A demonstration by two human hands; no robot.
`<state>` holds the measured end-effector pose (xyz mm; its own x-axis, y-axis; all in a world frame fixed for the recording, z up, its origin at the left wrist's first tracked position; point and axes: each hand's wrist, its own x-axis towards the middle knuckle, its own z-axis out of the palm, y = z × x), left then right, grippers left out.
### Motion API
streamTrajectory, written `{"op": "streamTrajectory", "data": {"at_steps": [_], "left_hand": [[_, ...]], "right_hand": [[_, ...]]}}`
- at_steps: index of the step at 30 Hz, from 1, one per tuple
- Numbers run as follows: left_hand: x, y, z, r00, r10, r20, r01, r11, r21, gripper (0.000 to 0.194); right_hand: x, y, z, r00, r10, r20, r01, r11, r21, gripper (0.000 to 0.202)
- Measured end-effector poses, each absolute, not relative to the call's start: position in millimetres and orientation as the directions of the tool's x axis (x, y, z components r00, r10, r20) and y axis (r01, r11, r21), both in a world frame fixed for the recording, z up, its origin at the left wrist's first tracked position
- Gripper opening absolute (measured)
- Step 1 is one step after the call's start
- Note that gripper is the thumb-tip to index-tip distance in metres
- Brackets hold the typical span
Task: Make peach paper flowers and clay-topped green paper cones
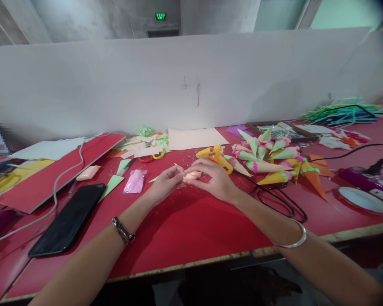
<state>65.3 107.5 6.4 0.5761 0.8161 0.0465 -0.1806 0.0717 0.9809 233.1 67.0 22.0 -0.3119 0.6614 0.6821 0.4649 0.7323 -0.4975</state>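
Above the middle of the table my left hand (166, 182) and my right hand (216, 178) meet around a small peach-coloured soft-looking lump (192, 176). My right fingers curl over it, hiding part of it. The left thumb and fingertips are pinched together at its left side. Just behind my right hand lies a yellow hot glue gun (211, 153). To the left of my left hand is a pink packet (135, 181), with a peach packet (88, 173) farther left. A pile of green, pink and yellow paper cones (268, 155) lies to the right.
A black phone (68, 221) lies at the left, near a grey cable (55, 191) and a red board (60, 174). Paper scraps (143, 146) and a peach sheet (196, 138) lie at the back. Rightward are a black cord (284, 204), white dish (362, 199) and purple power strip (360, 176).
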Motion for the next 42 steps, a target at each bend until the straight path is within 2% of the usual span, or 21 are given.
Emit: {"op": "streamTrajectory", "data": {"at_steps": [9,12,18,23,30,36,42], "left_hand": [[69.0,104.3,11.0,0.481,0.867,0.133,-0.097,-0.098,0.99,0.021],[67.3,105.4,12.4,0.485,0.862,0.148,-0.052,-0.141,0.989,0.021],[66.3,105.8,13.2,0.511,0.827,0.235,-0.091,-0.22,0.971,0.025],[69.0,105.4,10.7,0.498,0.822,0.276,-0.029,-0.303,0.953,0.026],[68.7,105.2,11.6,0.485,0.837,0.253,-0.029,-0.274,0.961,0.02],[66.5,105.1,15.6,0.563,0.813,0.146,-0.031,-0.156,0.987,0.021],[65.1,106.5,15.4,0.586,0.803,0.109,-0.065,-0.088,0.994,0.019]], "right_hand": [[234.4,69.3,21.0,-0.318,0.677,0.664,0.472,0.72,-0.509,0.021],[234.7,69.5,21.1,-0.326,0.675,0.662,0.467,0.724,-0.508,0.021],[234.7,69.5,21.2,-0.294,0.675,0.677,0.479,0.716,-0.507,0.016],[233.9,70.1,19.2,-0.282,0.673,0.684,0.467,0.719,-0.514,0.013],[235.6,70.2,20.4,-0.295,0.679,0.672,0.453,0.719,-0.528,0.016],[237.5,69.9,20.9,-0.374,0.65,0.661,0.46,0.749,-0.476,0.016],[238.9,69.8,19.0,-0.374,0.628,0.682,0.514,0.753,-0.411,0.019]]}}
